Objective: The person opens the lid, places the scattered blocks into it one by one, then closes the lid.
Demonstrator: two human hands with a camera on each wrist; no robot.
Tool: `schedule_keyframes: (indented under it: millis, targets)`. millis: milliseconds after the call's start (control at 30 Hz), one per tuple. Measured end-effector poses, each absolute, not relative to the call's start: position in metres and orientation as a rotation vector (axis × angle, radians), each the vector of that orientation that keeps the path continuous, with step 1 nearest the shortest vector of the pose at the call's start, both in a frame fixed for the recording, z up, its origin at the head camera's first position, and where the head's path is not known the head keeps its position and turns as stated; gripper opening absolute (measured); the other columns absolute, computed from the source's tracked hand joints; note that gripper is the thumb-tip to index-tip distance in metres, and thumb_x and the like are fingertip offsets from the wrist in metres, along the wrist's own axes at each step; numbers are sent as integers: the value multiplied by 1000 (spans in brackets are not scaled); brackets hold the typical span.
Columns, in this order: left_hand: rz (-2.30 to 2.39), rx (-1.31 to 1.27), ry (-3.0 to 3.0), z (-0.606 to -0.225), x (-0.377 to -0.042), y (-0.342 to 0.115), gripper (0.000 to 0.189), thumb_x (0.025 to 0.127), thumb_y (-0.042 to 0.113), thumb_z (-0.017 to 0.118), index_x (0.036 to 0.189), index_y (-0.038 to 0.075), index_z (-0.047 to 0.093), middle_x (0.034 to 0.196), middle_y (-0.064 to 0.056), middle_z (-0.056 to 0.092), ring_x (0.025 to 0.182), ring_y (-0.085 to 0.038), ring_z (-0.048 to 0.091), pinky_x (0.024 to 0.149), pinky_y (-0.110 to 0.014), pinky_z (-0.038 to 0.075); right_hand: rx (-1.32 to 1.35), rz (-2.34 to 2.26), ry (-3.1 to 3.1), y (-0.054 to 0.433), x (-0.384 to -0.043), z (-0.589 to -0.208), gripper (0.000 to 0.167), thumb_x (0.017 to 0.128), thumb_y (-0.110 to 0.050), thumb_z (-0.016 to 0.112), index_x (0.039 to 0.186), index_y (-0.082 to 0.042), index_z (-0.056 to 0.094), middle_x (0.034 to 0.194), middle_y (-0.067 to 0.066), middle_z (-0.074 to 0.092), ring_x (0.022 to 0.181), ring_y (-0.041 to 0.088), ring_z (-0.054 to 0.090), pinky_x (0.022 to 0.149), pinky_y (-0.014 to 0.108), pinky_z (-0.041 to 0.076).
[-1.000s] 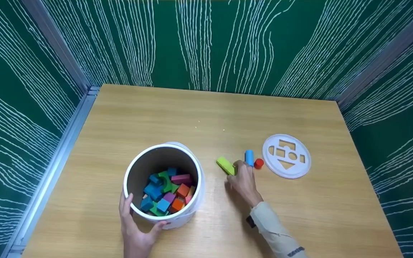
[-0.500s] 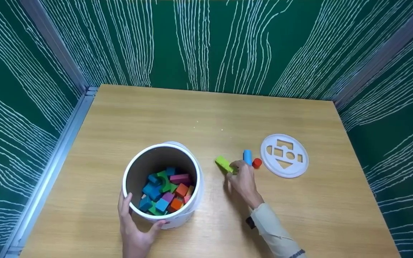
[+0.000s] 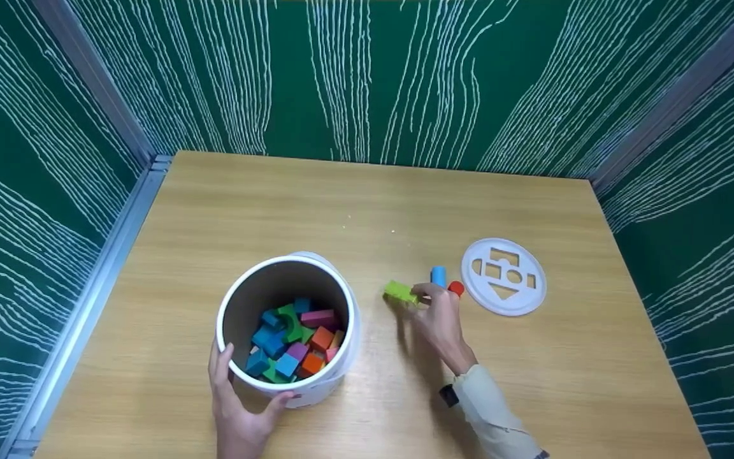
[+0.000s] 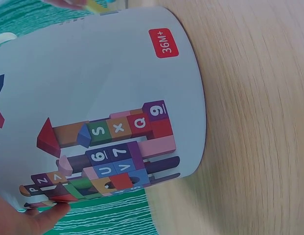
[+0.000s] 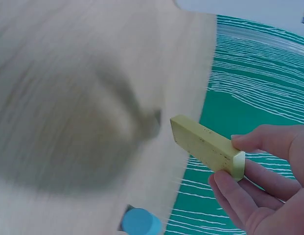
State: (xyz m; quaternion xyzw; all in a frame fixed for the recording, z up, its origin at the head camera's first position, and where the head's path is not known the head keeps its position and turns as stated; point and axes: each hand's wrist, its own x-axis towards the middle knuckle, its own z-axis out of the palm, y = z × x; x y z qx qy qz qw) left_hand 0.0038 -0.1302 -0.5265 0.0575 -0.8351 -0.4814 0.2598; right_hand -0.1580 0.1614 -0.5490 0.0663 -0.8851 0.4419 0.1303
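My right hand [image 3: 442,325] pinches one end of a yellow-green rectangular toy block [image 3: 399,291] between thumb and fingers. In the right wrist view the block [image 5: 203,144] is tilted and clear of the table, its long free end pointing away from the hand. A white bucket [image 3: 319,393] stands left of it, with several coloured toy blocks [image 3: 297,352] inside. My left hand [image 3: 243,424] holds the bucket's near-left side, thumb at the front and fingers round the wall. Printed block pictures cover the bucket's side [image 4: 93,73] in the left wrist view.
A blue cylinder block [image 3: 438,275] and a short red cylinder [image 3: 456,289] lie just beyond the right hand. Farther right is a white round lid [image 3: 520,301] with shaped cut-outs. Green walls [image 3: 399,83] with white lines enclose the wooden table [image 3: 265,197].
The yellow-green block has been lifted off the table and turned in the right hand's pinch. The left hand stays on the bucket. The head view has shifted slightly.
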Motion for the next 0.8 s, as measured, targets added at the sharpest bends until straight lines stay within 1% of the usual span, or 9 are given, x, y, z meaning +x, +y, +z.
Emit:
schedule_keyframes:
  millis: [67, 200, 367, 533, 667, 800]
  targets:
    - [-1304, 156, -2262, -527, 4, -130, 101, 66, 10, 86, 146, 11, 24, 154, -13, 18, 134, -37, 25, 97, -65, 35, 221, 1277, -2547, 161, -157, -544, 20, 70, 6, 76, 88, 8, 69, 88, 18, 69, 84, 30, 67, 74, 40, 57]
    - [-1295, 167, -2271, -526, 4, -130, 102, 66, 11, 86, 146, 12, 24, 154, -13, 17, 134, -37, 25, 96, -65, 35, 234, 1277, -2524, 162, -154, -533, 21, 68, 11, 74, 88, 7, 69, 88, 18, 69, 83, 29, 67, 74, 37, 58]
    - [-1295, 175, -2276, -525, 4, -130, 101, 67, 14, 86, 146, 12, 24, 154, -12, 17, 134, -37, 25, 95, -66, 36, 252, 1290, -2493, 162, -149, -521, 24, 68, 13, 74, 90, 7, 69, 89, 17, 69, 84, 28, 67, 74, 37, 58]
    - [-1306, 164, -2263, -526, 4, -130, 100, 67, 15, 85, 146, 11, 24, 154, -14, 18, 134, -37, 24, 96, -67, 34, 299, 1286, -2422, 161, -146, -511, 23, 67, 13, 74, 88, 8, 69, 88, 17, 69, 85, 28, 67, 73, 36, 58]
    - [-1320, 165, -2256, -526, 4, -130, 100, 66, 12, 85, 145, 10, 25, 153, -15, 18, 135, -36, 23, 97, -67, 33, 313, 1295, -2383, 160, -142, -501, 21, 67, 12, 74, 87, 7, 70, 92, 16, 69, 87, 27, 67, 74, 32, 57]
    - [-1329, 168, -2255, -526, 4, -130, 99, 67, 12, 85, 145, 9, 25, 153, -15, 18, 134, -37, 23, 98, -67, 32, 313, 1269, -2374, 159, -136, -487, 21, 67, 11, 75, 87, 5, 71, 93, 15, 70, 84, 25, 67, 72, 27, 57]
